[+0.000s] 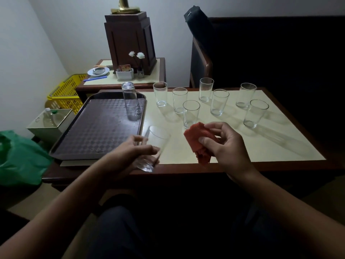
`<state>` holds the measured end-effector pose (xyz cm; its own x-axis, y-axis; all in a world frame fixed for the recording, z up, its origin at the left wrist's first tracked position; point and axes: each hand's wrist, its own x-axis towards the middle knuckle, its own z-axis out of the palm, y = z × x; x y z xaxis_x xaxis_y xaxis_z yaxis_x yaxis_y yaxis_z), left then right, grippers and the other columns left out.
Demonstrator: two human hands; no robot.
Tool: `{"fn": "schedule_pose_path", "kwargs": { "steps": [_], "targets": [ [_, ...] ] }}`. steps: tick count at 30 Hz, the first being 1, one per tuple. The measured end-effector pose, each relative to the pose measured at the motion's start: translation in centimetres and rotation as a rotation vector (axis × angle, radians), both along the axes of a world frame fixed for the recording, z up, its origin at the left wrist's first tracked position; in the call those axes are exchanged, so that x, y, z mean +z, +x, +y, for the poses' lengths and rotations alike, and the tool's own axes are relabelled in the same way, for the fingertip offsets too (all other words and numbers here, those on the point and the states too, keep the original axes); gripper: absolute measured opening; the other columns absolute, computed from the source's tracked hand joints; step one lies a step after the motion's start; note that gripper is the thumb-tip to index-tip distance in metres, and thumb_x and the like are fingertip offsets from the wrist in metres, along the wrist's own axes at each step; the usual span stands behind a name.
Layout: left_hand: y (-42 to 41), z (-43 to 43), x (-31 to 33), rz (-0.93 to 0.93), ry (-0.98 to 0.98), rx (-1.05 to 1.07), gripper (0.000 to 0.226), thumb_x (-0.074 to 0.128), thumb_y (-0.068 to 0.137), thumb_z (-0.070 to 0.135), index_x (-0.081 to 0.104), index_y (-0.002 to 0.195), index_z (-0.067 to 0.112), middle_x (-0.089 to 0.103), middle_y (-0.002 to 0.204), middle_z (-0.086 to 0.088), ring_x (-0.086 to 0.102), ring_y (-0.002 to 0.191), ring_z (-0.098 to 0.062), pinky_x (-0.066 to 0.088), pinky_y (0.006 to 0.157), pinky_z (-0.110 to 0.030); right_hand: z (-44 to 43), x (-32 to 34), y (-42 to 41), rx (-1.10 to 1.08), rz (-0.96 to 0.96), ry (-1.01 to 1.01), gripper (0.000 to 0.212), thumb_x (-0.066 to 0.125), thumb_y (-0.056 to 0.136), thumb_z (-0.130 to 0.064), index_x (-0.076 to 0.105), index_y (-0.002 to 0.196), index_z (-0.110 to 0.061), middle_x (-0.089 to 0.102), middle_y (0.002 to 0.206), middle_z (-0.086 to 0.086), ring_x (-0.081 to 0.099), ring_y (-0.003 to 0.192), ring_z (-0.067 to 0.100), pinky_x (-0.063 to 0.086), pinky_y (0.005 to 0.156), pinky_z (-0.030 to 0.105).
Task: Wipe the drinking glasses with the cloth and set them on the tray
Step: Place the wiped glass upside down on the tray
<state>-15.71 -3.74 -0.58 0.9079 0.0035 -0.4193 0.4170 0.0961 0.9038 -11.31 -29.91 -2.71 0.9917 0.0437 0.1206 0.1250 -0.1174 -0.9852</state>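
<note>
My left hand [134, 150] grips a clear drinking glass [155, 142] around its lower part, tilted with its mouth up and to the right, over the table's front edge. My right hand [224, 144] holds a bunched orange cloth [197, 141] just right of that glass, not touching it. A brown tray [89, 131] lies on the left; one glass [130, 101] stands upside down at its far right corner. Several more glasses stand upright on the cream tabletop [261, 143], the nearest [190, 114] just behind the cloth.
A side table behind holds a dark wooden lamp base [130, 40], a saucer [98, 71], a sachet holder and a small flower vase. Left of the tray are a yellow basket [65, 92], a box with bottles [51, 122] and a green bag [20, 159]. A dark sofa stands at the right.
</note>
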Motion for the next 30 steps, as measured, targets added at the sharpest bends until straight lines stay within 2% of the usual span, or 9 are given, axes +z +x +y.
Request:
{"fn": "schedule_pose_path", "kwargs": {
  "steps": [3,5,8,12,16,19,23,26,30],
  "targets": [
    [2.3,3.5,0.7,-0.067,0.382,0.039,0.06,0.087,0.079,0.017,0.051,0.126,0.011,0.07,0.112,-0.02,0.075,0.084,-0.031,0.061,0.084,-0.045,0.5,-0.2,1.7,0.022,0.018,-0.025,0.032,0.083,0.089,-0.01,0.071,0.109,-0.032,0.075,0.111,-0.002,0.077,0.096,0.021,0.067,0.079,0.044],
    [4.3,5.9,0.5,-0.127,0.411,0.132,0.048,0.084,0.081,0.012,0.056,0.12,0.009,0.069,0.106,-0.017,0.07,0.08,-0.025,0.057,0.078,-0.04,0.9,0.0,2.7,0.069,0.017,-0.047,0.032,0.082,0.089,-0.008,0.071,0.11,-0.029,0.075,0.112,0.0,0.078,0.094,0.021,0.067,0.079,0.047],
    [8.0,9.9,0.1,-0.217,0.532,0.255,0.055,0.087,0.079,0.01,0.052,0.121,0.01,0.063,0.104,-0.012,0.063,0.084,-0.019,0.054,0.071,-0.032,1.9,0.5,3.9,0.14,0.008,-0.099,0.032,0.08,0.089,-0.003,0.072,0.109,-0.027,0.076,0.111,-0.002,0.078,0.089,0.018,0.066,0.08,0.05],
    [13.6,15.5,-1.5,-0.274,0.788,0.388,0.072,0.097,0.055,0.036,0.051,0.11,0.026,0.064,0.11,-0.008,0.063,0.095,-0.023,0.056,0.079,-0.042,3.9,0.1,5.6,0.177,0.011,-0.101,0.033,0.079,0.089,0.001,0.072,0.109,-0.024,0.077,0.107,0.0,0.079,0.082,0.023,0.065,0.072,0.055],
    [18.3,18.7,-2.7,-0.272,1.038,0.367,0.06,0.094,0.066,0.025,0.063,0.118,0.027,0.057,0.125,-0.014,0.061,0.11,-0.031,0.052,0.091,-0.036,5.8,-0.9,7.2,0.194,0.032,-0.088,0.031,0.077,0.09,0.004,0.072,0.108,-0.022,0.079,0.096,0.004,0.078,0.068,0.03,0.065,0.06,0.05],
    [21.5,19.7,-3.6,-0.287,1.106,0.341,0.061,0.086,0.075,0.013,0.066,0.132,0.024,0.052,0.13,-0.017,0.059,0.115,-0.032,0.044,0.094,-0.027,6.9,-1.8,8.5,0.196,0.072,-0.062,0.035,0.076,0.09,0.006,0.074,0.104,-0.026,0.078,0.092,0.011,0.076,0.063,0.036,0.063,0.056,0.051],
    [24.8,20.9,-4.2,-0.307,1.11,0.422,0.072,0.088,0.072,0.015,0.058,0.138,0.014,0.061,0.134,-0.015,0.059,0.122,-0.029,0.046,0.104,-0.034,7.8,-2.8,10.1,0.184,0.097,-0.062,0.037,0.077,0.089,0.006,0.076,0.102,-0.029,0.078,0.089,0.01,0.076,0.065,0.038,0.063,0.054,0.053],
    [26.7,21.9,-4.4,-0.302,1.088,0.453,0.072,0.089,0.074,0.018,0.058,0.139,0.014,0.065,0.136,-0.011,0.061,0.123,-0.027,0.046,0.105,-0.034,8.3,-3.0,11.2,0.173,0.08,-0.105,0.036,0.078,0.087,0.006,0.077,0.101,-0.028,0.079,0.089,0.005,0.076,0.067,0.027,0.063,0.054,0.038],
    [28.4,22.5,-5.1,-0.309,1.105,0.449,0.072,0.089,0.079,0.021,0.057,0.144,0.027,0.069,0.132,-0.008,0.064,0.121,-0.025,0.045,0.099,-0.028,8.6,-3.2,11.9,0.183,0.098,-0.135,0.034,0.079,0.086,0.006,0.077,0.102,-0.024,0.08,0.088,0.0,0.075,0.067,0.017,0.057,0.053,0.024]
  ]
}}
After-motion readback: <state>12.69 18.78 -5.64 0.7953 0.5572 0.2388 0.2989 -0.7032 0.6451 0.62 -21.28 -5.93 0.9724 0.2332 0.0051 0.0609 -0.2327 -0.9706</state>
